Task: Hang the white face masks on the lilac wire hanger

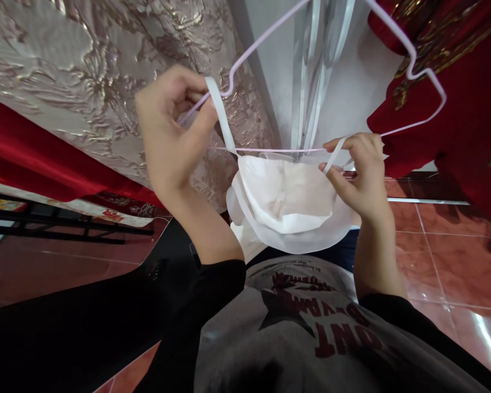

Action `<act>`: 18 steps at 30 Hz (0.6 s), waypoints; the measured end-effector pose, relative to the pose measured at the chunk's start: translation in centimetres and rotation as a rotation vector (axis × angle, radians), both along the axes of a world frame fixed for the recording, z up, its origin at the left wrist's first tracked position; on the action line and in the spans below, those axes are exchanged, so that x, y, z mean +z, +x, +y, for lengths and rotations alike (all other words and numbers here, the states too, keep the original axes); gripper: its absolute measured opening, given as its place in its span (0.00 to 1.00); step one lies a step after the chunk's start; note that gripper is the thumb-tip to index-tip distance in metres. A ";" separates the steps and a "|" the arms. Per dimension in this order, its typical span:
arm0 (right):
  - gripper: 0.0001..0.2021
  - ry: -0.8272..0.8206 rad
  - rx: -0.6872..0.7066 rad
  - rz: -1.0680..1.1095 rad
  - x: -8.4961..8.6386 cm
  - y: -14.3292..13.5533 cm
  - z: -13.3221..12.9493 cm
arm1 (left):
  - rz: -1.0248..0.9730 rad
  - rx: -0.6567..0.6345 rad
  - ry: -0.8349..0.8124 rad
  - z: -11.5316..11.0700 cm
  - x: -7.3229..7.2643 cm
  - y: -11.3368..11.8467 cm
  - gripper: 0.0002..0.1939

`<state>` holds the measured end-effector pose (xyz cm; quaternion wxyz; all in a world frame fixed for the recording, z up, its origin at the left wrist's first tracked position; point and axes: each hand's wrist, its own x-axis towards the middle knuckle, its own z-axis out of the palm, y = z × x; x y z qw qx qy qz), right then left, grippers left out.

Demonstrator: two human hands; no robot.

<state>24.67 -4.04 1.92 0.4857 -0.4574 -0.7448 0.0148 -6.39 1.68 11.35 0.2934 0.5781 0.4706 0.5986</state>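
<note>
A pale lilac clothes hanger (265, 31) reaches across the upper view, its thin lower bar running between my hands. Below that bar hangs a white garment (298, 194) with thin straps and a sheer outer layer. My left hand (174, 128) is closed at the hanger's left notch, pinching the left strap (220, 112), which loops up at the notch. Over on the right, my right hand (362, 169) pinches the right strap (335, 153) between thumb and fingers, beside the lower bar and below the hanger's right notch.
A shiny beige embossed dress (126, 60) hangs at the left, with red cloth (45, 158) beside it. Another red garment with gold trim (445, 109) hangs at the right. A black surface (94, 311) lies lower left, above a red tiled floor (450, 256).
</note>
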 end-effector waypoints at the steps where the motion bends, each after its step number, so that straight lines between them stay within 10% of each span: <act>1: 0.16 0.004 0.002 0.001 0.0 -0.1 0.0 | 0.034 0.007 -0.016 0.0 0.7 0.2 0.14; 6: 0.15 -0.009 -0.026 0.008 -0.4 -0.3 0.1 | 0.217 0.006 0.045 0.8 1.0 0.3 0.21; 12: 0.12 0.056 -0.029 0.009 -0.3 -1.1 0.1 | -0.422 0.224 0.172 0.2 -5.7 2.9 0.09; 18: 0.11 0.201 -0.012 0.104 -0.9 -0.6 0.5 | -0.707 0.053 0.057 -0.5 -10.5 7.3 0.09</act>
